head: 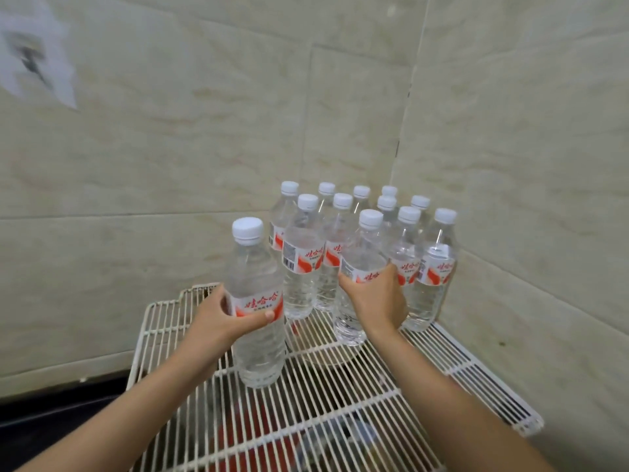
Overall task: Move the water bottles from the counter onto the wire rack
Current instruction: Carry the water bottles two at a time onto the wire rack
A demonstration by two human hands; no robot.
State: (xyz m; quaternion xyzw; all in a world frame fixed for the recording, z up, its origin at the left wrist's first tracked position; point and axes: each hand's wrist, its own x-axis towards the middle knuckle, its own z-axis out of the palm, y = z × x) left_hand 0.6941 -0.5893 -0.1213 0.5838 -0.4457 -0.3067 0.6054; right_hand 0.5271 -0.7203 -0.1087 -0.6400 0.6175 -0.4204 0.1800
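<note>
A white wire rack [343,396] fills the lower middle of the head view. My left hand [224,321] grips a clear water bottle [258,345] with a white cap and red label; it stands upright at the rack's front left. My right hand [377,301] grips a second bottle [354,315] at its label, upright on the rack, right beside the cluster. Behind them several more bottles [303,267] stand upright in a tight cluster at the rack's back corner.
Beige tiled walls [510,165] meet in a corner just behind and to the right of the bottles. A dark counter edge [51,413] lies at the lower left. Red and dark objects [258,434] show blurred under the rack's wires.
</note>
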